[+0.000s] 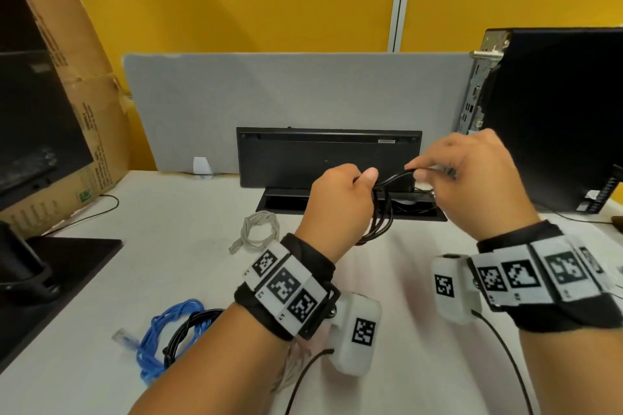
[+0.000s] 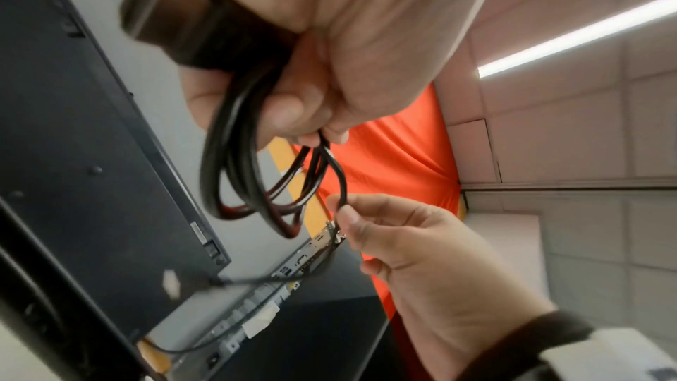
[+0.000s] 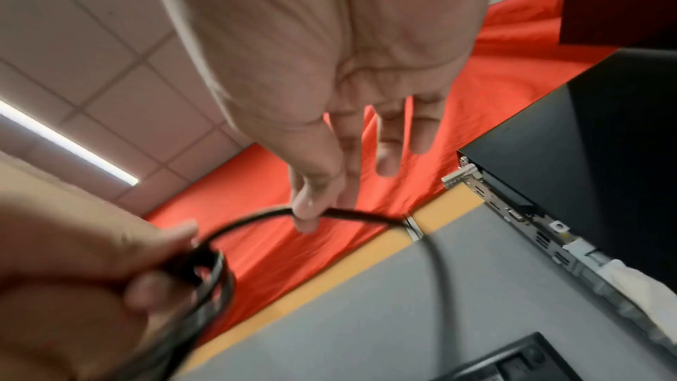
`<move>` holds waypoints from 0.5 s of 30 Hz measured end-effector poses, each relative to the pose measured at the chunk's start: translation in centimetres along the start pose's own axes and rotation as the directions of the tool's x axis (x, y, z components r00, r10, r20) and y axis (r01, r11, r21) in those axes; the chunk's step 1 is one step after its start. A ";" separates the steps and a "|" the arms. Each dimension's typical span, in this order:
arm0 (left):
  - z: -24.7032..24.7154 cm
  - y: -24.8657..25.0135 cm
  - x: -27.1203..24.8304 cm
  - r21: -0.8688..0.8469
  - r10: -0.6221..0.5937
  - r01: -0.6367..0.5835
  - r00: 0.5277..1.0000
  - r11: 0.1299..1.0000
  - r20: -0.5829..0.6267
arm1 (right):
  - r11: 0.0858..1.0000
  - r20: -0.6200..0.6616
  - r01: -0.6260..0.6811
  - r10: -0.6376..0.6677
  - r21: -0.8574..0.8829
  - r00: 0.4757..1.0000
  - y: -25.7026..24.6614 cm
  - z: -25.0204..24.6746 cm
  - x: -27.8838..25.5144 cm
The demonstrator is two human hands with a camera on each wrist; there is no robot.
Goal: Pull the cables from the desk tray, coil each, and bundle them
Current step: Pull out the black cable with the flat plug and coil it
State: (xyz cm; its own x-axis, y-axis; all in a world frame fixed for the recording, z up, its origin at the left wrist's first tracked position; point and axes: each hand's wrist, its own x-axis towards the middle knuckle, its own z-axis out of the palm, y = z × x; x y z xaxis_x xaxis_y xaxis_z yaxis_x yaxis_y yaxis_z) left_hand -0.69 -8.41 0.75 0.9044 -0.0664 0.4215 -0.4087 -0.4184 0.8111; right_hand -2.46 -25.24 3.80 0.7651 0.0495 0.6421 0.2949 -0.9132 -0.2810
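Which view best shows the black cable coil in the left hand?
Left wrist: the black cable coil hangs in separate loops below the left hand. Head view has it half hidden behind that hand; right wrist blurs it.

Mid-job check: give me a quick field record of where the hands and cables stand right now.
left hand: grips loops of the black cable
right hand: pinches the same cable's free run
desk tray: open, dark cabling inside
grey cable: coiled on the desk, behind the left wrist
blue cable: coiled at near left, a black coil on it
bundling: not yet done
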 end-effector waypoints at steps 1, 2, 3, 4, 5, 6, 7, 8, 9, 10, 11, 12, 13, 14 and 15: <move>0.0 0.1 0.0 -0.058 -0.027 0.028 1.000 0.998 0.013 | 1.000 -0.048 0.012 -0.012 -0.001 0.999 0.1 0.3 0.0; -0.1 0.2 0.0 -0.135 -0.059 0.063 0.998 0.989 0.033 | 0.999 -0.093 0.029 -0.026 0.023 0.995 0.1 0.5 0.1; -0.2 0.3 -0.1 -0.237 -0.091 0.104 0.994 0.966 0.062 | 0.997 -0.130 0.051 -0.043 0.055 0.991 0.0 0.6 0.1; -0.3 0.4 -0.1 -0.345 -0.116 0.142 0.989 0.928 0.095 | 0.993 -0.157 0.076 -0.061 0.091 0.986 -0.2 0.7 0.0; -0.4 0.6 -0.2 -0.438 -0.130 0.173 0.984 0.882 0.125 | 0.987 -0.172 0.092 -0.068 0.135 0.983 -0.3 0.9 0.0; -0.4 0.8 -0.3 -0.507 -0.135 0.195 0.979 0.840 0.152 | 0.977 -0.173 0.084 -0.050 0.196 0.984 -0.4 1.0 -0.1; -0.4 0.9 -0.4 -0.556 -0.134 0.209 0.976 0.804 0.173 | 0.961 -0.162 0.055 -0.011 0.271 0.987 -0.6 1.1 -0.1; -0.4 1.0 -0.5 -0.594 -0.131 0.218 0.973 0.774 0.188 | 0.942 -0.147 0.021 0.030 0.336 0.989 -0.8 1.2 -0.2; -0.4 1.2 -0.6 -0.624 -0.129 0.226 0.972 0.748 0.199 | 0.922 -0.129 -0.010 0.064 0.387 0.990 -1.1 1.3 -0.3; -0.4 1.3 -0.6 -0.648 -0.126 0.231 0.971 0.726 0.204 | 0.900 -0.103 -0.042 0.096 0.434 0.990 -1.3 1.4 -0.4; -0.3 1.3 -0.7 -0.666 -0.122 0.230 0.971 0.710 0.205 | 0.869 -0.069 -0.078 0.127 0.488 0.989 -1.4 1.3 -0.4; -0.3 1.4 -0.8 -0.680 -0.116 0.224 0.973 0.699 0.201 | 0.823 -0.026 -0.119 0.160 0.555 0.987 -1.5 1.2 -0.5; -0.2 1.4 -0.8 -0.690 -0.111 0.215 0.975 0.691 0.193 | 0.758 0.034 -0.171 0.193 0.630 0.981 -1.6 1.1 -0.5; -0.2 1.4 -0.8 -0.698 -0.107 0.202 0.978 0.687 0.179 | 0.675 0.111 -0.232 0.218 0.700 0.970 -1.9 0.9 -0.5; -0.3 1.4 -0.7 -0.702 -0.103 0.185 0.982 0.688 0.157 | 0.576 0.202 -0.303 0.234 0.759 0.951 -2.2 0.7 -0.5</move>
State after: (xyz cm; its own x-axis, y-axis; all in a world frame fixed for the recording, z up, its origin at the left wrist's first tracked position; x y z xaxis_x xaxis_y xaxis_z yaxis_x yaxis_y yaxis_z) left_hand -1.96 -8.70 1.65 0.9497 -0.1647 0.2665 -0.2001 0.3355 0.9206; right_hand -3.07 -23.00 3.61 0.9123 -0.0845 0.4007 0.3728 -0.2338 -0.8980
